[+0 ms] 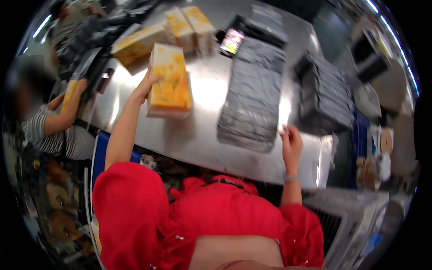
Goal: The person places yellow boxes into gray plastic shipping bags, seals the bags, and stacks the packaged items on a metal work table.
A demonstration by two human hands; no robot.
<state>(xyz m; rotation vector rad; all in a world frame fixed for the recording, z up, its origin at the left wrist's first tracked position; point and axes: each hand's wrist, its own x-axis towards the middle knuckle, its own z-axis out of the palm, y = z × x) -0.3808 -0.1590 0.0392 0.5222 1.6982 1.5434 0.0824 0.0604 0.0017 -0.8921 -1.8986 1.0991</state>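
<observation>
My left hand grips a yellow-and-white floral box-shaped pack by its left side, over the left part of the metal table. Similar floral packs sit just beyond it. My right hand is closed in a pinch beside the near right corner of a flat pile of grey plastic mailing bags. A small pale bit shows at its fingertips; I cannot make out what it is.
A phone with a lit screen lies by the pile's far left corner. On the right stands a stack of folded grey bags. At left, a co-worker in a striped top handles a yellow pack near a dark phone on the metal table.
</observation>
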